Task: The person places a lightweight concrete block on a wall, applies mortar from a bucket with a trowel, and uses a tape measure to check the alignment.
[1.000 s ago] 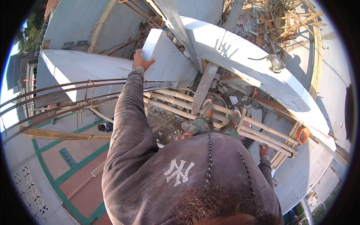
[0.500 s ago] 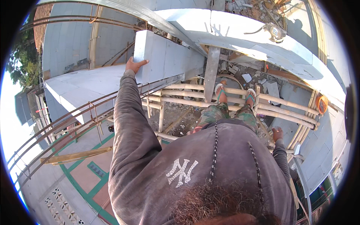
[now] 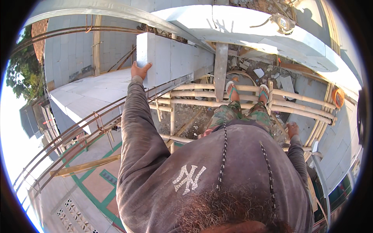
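Left hand (image 3: 139, 71) stretched far out, fingers wrapped over the near lower corner of a big white block (image 3: 171, 58), gripping it. Right hand (image 3: 292, 129) hanging low by the hip, near the bamboo poles (image 3: 217, 103); open or closed, cannot tell. Block standing on edge at the end of the white wall top (image 3: 89, 95), just beside the curved steel bars (image 3: 77, 132). Probably light for its bulk, stiff, dusty and rough rather than slippery, liable to crumble at corners; best taken along the long edges, one hand at each end, not by a corner alone. Sandalled feet (image 3: 247, 91) planted on the poles, rubble and open drop below, tiled yard (image 3: 97, 182) further down.
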`<action>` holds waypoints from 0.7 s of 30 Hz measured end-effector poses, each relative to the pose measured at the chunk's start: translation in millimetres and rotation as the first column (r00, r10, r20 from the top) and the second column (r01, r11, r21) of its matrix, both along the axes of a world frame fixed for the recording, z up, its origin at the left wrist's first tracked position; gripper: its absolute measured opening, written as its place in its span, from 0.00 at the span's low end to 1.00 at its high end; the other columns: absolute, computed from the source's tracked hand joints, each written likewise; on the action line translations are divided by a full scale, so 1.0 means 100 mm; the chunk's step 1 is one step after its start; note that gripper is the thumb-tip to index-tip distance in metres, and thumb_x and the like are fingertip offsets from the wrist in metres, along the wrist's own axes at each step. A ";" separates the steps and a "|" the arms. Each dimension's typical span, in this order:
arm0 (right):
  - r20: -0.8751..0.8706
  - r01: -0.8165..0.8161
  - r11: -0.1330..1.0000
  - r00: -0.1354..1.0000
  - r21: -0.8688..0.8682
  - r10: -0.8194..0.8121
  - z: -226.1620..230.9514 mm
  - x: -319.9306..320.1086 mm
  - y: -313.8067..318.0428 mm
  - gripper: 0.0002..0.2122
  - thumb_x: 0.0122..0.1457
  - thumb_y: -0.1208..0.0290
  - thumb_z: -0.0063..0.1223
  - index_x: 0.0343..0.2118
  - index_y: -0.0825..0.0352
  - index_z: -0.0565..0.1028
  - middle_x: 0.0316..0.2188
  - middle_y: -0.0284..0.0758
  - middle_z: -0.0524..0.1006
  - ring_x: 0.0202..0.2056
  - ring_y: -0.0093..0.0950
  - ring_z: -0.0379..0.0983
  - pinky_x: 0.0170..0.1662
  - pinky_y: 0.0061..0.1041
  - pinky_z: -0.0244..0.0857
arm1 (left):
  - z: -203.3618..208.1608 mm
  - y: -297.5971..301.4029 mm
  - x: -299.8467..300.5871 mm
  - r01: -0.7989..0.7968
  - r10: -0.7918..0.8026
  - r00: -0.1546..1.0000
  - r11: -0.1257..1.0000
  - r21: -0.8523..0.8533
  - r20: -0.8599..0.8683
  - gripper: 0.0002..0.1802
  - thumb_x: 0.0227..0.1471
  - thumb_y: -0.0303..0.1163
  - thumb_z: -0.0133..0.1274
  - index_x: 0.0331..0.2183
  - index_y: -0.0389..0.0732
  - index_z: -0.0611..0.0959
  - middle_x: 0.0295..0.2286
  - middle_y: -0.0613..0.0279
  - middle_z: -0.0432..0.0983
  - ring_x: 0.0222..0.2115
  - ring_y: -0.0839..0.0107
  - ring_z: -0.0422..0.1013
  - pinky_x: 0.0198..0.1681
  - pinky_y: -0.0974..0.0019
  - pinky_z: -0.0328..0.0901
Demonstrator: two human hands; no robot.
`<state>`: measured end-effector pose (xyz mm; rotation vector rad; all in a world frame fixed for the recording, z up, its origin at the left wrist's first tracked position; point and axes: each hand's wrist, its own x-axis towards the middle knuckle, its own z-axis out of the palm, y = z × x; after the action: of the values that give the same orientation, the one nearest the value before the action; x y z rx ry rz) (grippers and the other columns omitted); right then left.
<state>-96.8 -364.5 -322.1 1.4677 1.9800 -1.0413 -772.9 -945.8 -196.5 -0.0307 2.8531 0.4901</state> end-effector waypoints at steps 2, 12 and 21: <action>-0.006 -0.035 0.999 0.999 0.011 0.035 -0.11 0.10 0.06 0.28 0.55 0.56 0.59 0.46 0.80 0.73 0.40 0.50 0.80 0.42 0.37 0.77 0.45 0.33 0.68 | -0.07 -0.04 -0.03 0.008 -0.008 1.000 1.000 0.000 -0.018 0.55 0.34 0.51 0.70 0.53 0.20 0.69 0.49 0.35 0.73 0.52 0.50 0.70 0.57 0.59 0.63; 0.039 -0.109 0.989 0.994 0.096 0.105 0.02 -0.15 -0.08 0.27 0.55 0.56 0.59 0.46 0.79 0.73 0.40 0.51 0.80 0.41 0.41 0.77 0.46 0.34 0.68 | -0.12 -0.12 -0.09 0.033 -0.033 0.999 0.999 0.038 0.008 0.54 0.34 0.52 0.70 0.53 0.20 0.70 0.48 0.35 0.73 0.51 0.50 0.71 0.55 0.58 0.64; -0.035 0.052 0.998 0.998 -0.034 -0.053 -0.28 -0.02 -0.08 0.28 0.54 0.59 0.61 0.47 0.82 0.72 0.43 0.52 0.79 0.44 0.40 0.76 0.49 0.33 0.67 | -0.17 -0.15 -0.08 0.007 -0.008 1.000 0.998 0.064 0.009 0.54 0.34 0.51 0.70 0.52 0.19 0.70 0.48 0.35 0.73 0.51 0.49 0.70 0.55 0.58 0.64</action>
<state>-98.5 -372.2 -349.6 1.5014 1.9485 -1.1246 -780.7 -960.7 -213.4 -0.0105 2.8251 0.5781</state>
